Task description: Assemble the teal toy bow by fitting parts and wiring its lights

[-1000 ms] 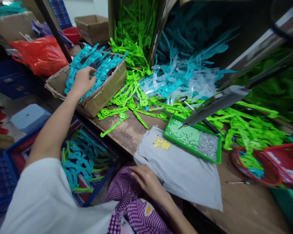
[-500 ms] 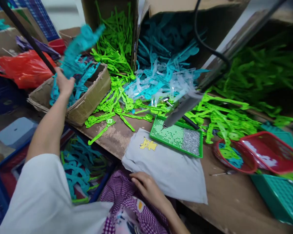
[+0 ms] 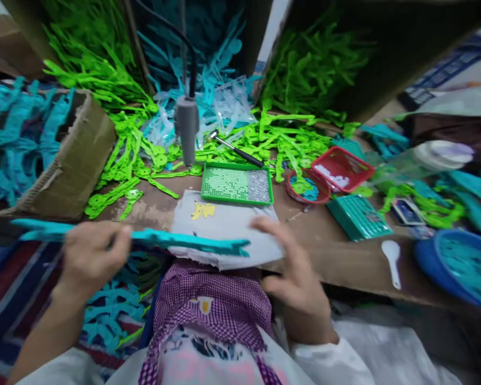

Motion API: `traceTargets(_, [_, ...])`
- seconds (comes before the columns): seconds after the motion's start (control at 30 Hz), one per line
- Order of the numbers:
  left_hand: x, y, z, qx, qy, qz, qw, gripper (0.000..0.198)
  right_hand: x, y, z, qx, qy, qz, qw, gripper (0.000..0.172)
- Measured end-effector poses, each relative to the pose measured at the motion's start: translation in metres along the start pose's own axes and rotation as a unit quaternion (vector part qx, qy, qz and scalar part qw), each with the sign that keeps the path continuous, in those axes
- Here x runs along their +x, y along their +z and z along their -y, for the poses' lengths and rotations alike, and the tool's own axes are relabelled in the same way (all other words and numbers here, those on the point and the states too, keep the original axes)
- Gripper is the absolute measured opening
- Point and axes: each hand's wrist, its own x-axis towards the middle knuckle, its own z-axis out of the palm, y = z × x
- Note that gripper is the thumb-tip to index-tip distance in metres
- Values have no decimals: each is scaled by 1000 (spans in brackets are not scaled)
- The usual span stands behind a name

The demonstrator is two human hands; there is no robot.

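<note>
My left hand is closed around a long, flat teal plastic piece, held level and seen nearly edge-on above the table's front edge. Its right end reaches over a pale cloth printed with a yellow cartoon figure. Just beyond that end, my right hand is open, thumb and fingers apart and somewhat blurred, not touching the piece. Behind the cloth lies a green tray with a perforated area and a heap of small silver parts. A grey tool on a cord hangs above the tray.
A cardboard box of teal pieces stands at left. Loose green parts and a hammer lie behind the tray. Red baskets, a teal box, a white spoon and a blue bowl are at right.
My left hand has come back from above the cardboard box to in front of me, bringing the teal plastic piece. My right hand has lifted from the table edge and opened. The view has swung right.
</note>
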Motion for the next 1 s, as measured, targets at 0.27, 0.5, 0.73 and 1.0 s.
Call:
traceTargets(0.27, [68,108,-124,-171,313,-12,934,50,-103,-53,-53,111,253,266,924,31])
traceTargets(0.5, [72,200,-176,-569,47,269,776,80,-60,-8,-87,181,366,-140,902,43])
traceTargets(0.73, [102,244,-170,-656,-227,289,659,70,10,-4,-129,60,207,-74,974,46])
traceTargets(1.0, [101,260,-157,-634,-257,249,685,61,-35,-191,-205,-348,363,-324,802,32])
